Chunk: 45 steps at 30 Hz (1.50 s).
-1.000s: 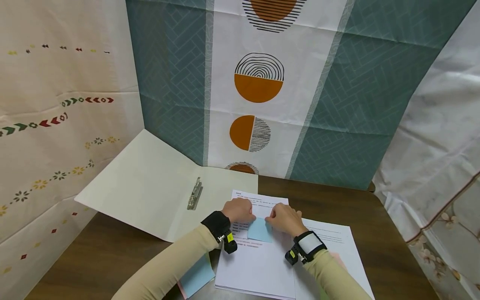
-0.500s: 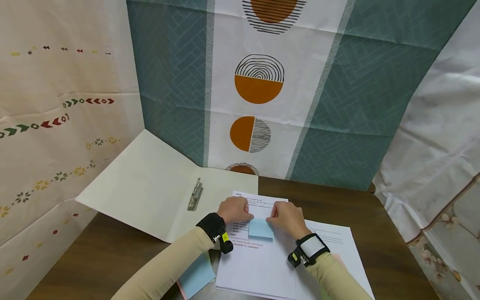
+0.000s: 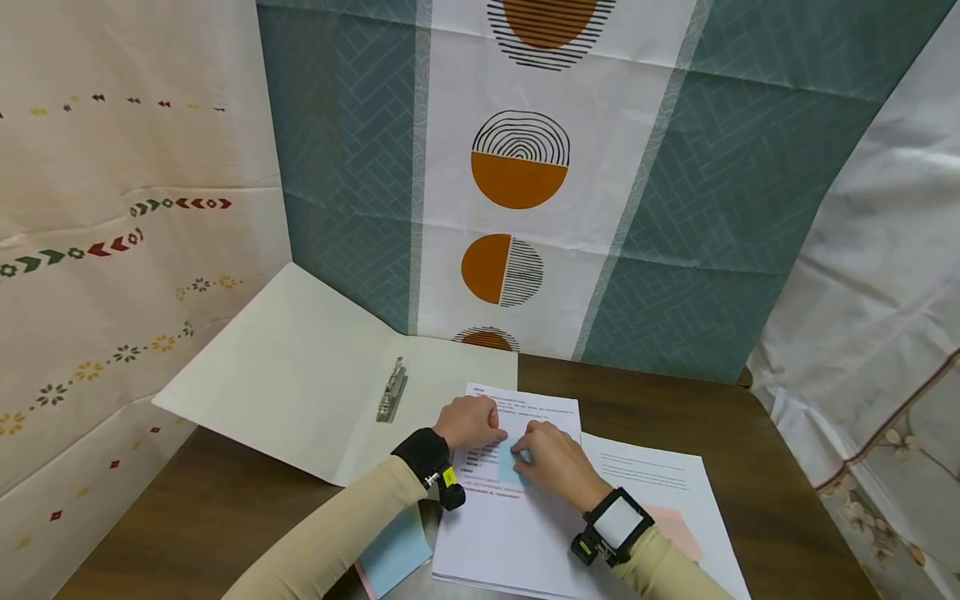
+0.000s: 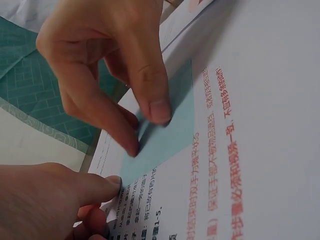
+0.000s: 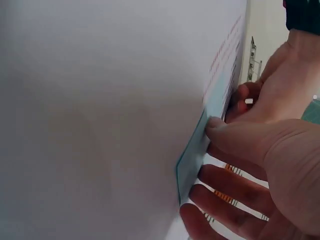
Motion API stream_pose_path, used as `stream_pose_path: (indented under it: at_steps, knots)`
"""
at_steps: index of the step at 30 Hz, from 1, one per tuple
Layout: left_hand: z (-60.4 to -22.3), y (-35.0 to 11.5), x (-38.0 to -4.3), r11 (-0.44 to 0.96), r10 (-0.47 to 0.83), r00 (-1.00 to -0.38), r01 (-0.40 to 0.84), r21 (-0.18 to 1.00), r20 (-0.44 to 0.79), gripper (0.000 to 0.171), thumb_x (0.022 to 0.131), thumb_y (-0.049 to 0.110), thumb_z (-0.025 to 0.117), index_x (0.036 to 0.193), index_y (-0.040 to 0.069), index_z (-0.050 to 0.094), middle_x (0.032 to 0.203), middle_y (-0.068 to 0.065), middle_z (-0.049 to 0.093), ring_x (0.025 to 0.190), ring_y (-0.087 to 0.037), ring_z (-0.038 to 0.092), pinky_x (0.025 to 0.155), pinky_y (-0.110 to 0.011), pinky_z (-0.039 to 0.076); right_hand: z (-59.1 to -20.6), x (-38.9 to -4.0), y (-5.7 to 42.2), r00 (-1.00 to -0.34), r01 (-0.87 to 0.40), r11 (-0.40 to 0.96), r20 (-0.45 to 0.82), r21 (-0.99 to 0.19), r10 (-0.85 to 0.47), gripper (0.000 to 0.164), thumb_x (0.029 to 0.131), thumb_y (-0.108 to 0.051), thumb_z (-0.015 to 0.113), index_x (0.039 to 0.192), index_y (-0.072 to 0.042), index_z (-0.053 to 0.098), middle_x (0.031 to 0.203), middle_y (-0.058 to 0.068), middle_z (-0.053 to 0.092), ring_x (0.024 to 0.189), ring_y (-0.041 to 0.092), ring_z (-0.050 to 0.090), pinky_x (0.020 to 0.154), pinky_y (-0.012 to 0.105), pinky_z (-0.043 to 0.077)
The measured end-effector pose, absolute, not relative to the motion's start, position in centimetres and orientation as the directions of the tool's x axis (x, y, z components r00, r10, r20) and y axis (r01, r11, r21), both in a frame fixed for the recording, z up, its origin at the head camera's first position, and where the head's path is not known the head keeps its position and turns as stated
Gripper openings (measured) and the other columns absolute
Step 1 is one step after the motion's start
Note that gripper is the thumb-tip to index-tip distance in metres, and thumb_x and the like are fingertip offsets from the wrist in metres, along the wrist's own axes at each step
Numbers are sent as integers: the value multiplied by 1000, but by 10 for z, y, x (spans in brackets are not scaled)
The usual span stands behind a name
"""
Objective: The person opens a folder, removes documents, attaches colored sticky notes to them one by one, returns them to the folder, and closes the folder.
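Note:
A light blue sticky note (image 3: 507, 468) lies on the upper part of a printed stack of white paper (image 3: 510, 542). At the note's upper left corner, my left hand (image 3: 468, 422) holds with the thumb tip on the edge and the other fingers curled in. My right hand (image 3: 558, 468) reaches over the note's right half and covers much of it. In the left wrist view, the right thumb and fingertips are spread on the blue note (image 4: 172, 132). The right wrist view shows the note's lower edge (image 5: 192, 162) lifting slightly from the page.
An opened white folder (image 3: 285, 367) with a metal lever clip (image 3: 391, 390) stands at the left back. A blue sticky pad (image 3: 396, 552) sits by the left sleeve. Another sheet (image 3: 637, 467), bearing a pink note (image 3: 675, 532), is at the right on the wooden table (image 3: 780, 517).
My right hand has moved left from the note's right corner onto its face, covering more of it. My left hand has barely shifted. The pink note at the right is more exposed.

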State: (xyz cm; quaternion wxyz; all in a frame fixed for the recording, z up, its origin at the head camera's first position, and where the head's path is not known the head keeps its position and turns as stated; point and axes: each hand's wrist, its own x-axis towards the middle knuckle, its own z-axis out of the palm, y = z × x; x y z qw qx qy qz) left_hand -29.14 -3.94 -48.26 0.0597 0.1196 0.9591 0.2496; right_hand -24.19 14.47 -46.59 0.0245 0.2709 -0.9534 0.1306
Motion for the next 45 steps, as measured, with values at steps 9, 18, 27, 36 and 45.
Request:
stream_pose_path:
  at_steps: [9,18,27,36,45]
  knots:
    - [-484,-44,-285,810,322,-946,251,530,-45,23,89,34,76,76,20,62,68,5,55,65,-11,54,55,-23,37,-455,-241,165,-904,-424,884,26,-198,-428,33,71,-31,92,99,-16,83,88,-3,66,70,8,47,54,24,34]
    - [-481,-43,-273,706,399,-912,371,603,95,11,89,25,75,97,17,77,76,8,66,71,-7,56,66,-19,46,-454,-242,167,-890,-451,868,30,-209,-455,31,70,-28,92,96,-16,83,90,-3,66,74,9,52,58,25,39]
    - [-493,-28,-269,652,545,-826,527,545,146,21,83,22,83,103,18,81,97,11,75,92,0,62,81,-18,49,-453,-242,168,-887,-454,861,24,-228,-462,28,72,-27,91,97,-15,83,92,-2,65,75,10,50,57,26,39]
    - [-494,-58,-261,735,435,-895,418,534,103,20,81,29,85,99,23,83,92,12,66,85,-3,54,77,-21,44,-455,-240,168,-895,-438,871,19,-221,-445,31,71,-27,92,98,-15,83,88,-3,64,74,10,48,57,25,37]
    - [-494,-95,-261,723,357,-934,293,625,24,22,79,28,86,100,23,82,97,10,62,87,-10,53,77,-24,44,-453,-243,171,-883,-461,859,21,-223,-469,36,69,-29,93,100,-16,82,89,-4,63,75,8,49,60,24,37]
